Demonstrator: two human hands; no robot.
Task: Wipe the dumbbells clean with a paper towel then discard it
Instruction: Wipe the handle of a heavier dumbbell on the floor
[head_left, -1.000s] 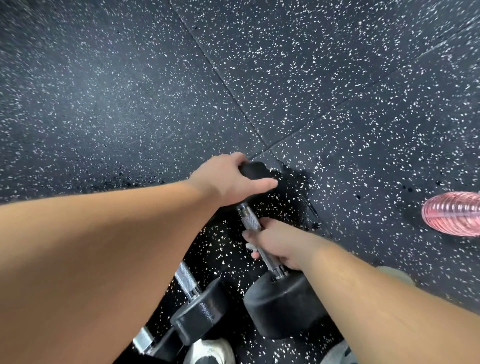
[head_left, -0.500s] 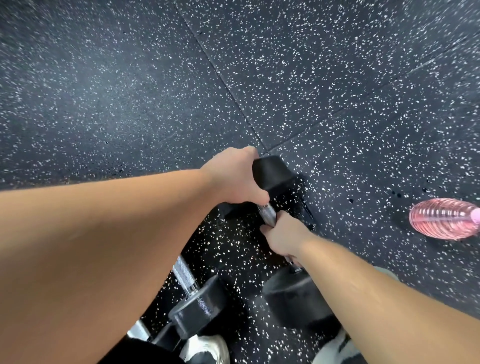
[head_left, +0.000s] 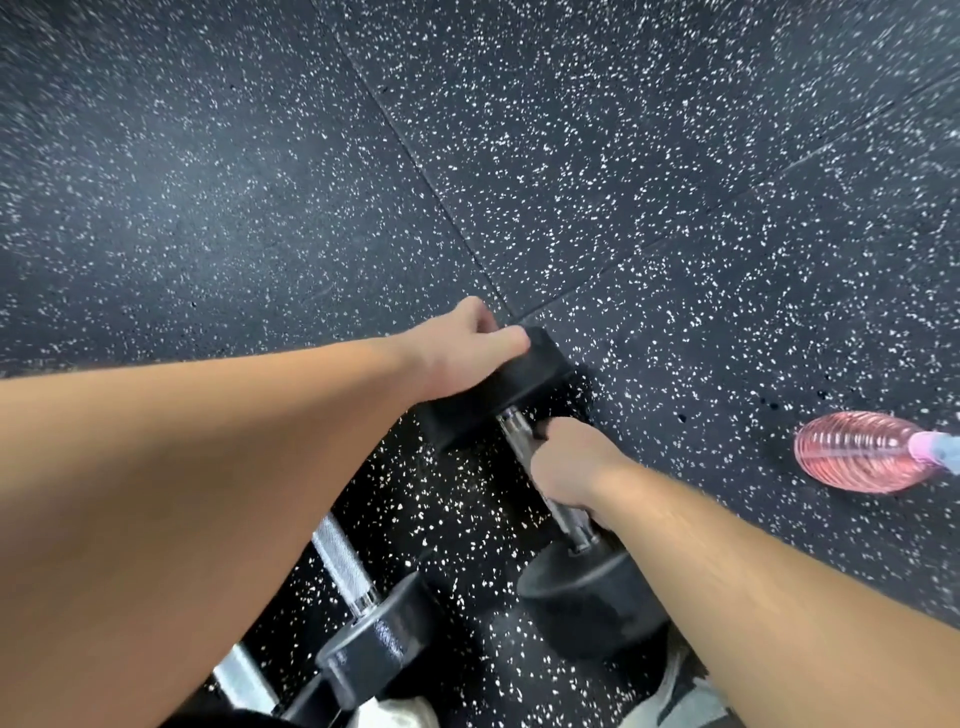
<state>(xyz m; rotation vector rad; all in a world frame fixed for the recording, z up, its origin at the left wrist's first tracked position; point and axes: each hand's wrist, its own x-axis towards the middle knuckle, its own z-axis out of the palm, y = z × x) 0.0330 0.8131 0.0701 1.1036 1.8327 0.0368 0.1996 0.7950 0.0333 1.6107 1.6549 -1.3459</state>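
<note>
A black dumbbell with a knurled steel handle lies on the speckled rubber floor, pointing away from me. My left hand grips its far head from above, thumb along the top edge and fingers over the far side. My right hand is wrapped round the handle, close to the far head. No paper towel shows; whatever is inside my right fist is hidden. A second dumbbell lies to the lower left, partly under my left forearm.
A pink ribbed plastic bottle lies on its side on the floor at the right. Part of a third steel handle shows at the bottom left. My light shoes are at the bottom edge. Seams cross the floor mats ahead.
My right hand has slid up the handle from near the close head towards the far head. My left hand has shifted further over the far head. A white scrap seen under my right hand is now hidden.
</note>
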